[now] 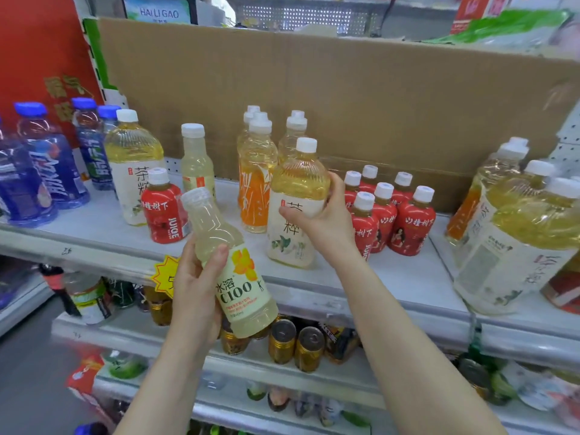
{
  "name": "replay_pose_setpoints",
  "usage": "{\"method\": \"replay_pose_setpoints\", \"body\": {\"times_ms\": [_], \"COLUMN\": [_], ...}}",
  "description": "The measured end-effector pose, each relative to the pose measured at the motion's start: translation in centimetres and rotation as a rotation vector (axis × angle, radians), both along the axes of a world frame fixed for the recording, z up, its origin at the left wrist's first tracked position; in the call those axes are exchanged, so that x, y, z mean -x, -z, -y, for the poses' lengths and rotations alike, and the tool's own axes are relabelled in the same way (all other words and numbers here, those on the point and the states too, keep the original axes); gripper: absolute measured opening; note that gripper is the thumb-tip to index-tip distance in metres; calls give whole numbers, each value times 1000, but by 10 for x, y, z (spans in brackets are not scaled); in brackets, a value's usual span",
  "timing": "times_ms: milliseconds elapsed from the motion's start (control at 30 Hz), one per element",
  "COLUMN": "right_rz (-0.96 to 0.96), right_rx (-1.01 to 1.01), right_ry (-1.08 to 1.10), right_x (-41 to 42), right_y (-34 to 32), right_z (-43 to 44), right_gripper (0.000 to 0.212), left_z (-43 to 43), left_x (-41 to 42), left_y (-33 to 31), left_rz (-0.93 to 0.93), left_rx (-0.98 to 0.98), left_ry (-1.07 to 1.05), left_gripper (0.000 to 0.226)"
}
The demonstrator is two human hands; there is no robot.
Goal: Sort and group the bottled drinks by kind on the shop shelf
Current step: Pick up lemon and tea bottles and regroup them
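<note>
At the grey shelf's [408, 277] front edge, both hands full.
The left hand [194, 293] wraps a tilted pale C100 plastic bottle [232, 268]; the right hand [326, 224] grips an upright yellow tea bottle [298, 183] there, half-covering its label.

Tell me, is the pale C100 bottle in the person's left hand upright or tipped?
Tipped. The C100 bottle slants, its cap toward the upper left and its base toward the lower right, gripped by the left hand.
</note>
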State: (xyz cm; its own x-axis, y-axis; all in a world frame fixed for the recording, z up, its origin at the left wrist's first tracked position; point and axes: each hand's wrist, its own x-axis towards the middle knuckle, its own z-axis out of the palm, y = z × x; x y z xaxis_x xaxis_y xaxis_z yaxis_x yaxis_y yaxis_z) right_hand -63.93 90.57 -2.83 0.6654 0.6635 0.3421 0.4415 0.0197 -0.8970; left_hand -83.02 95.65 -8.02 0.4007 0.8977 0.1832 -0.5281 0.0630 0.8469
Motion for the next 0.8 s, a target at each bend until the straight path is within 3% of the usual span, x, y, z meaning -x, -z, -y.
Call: {"method": "replay_pose_setpoints", "body": {"times_ms": [133,267,367,567,600,700,800], "right_rz": [-90,-125,-133,-235,-250,-263,-264], "right_rx": [-196,-332,-330,-299,-287,-256,-235], "right_ry": [90,157,248,479,512,579,623], "right_x": [12,18,19,12,9,-5,-22], "right_y": [-12,-36,-34,10,16,29,38], "right_z": [15,71,127,247,267,332,402], "right_gripper": [90,86,80,89,91,88,80], "left_z": [-1,8,30,105,122,179,247], "left_x": [-4,-16,-34,-77,-85,-111,-141], "left_y": [7,9,8,8,10,14,21], "left_rz": [10,13,20,-41,-54,-102,-145], "left_rx": [-32,-86,-89,-119,-135,-152,-143], "left_ry": [27,59,108,297,336,454,540], "left_gripper": [36,27,26,27,30,75,89]}}
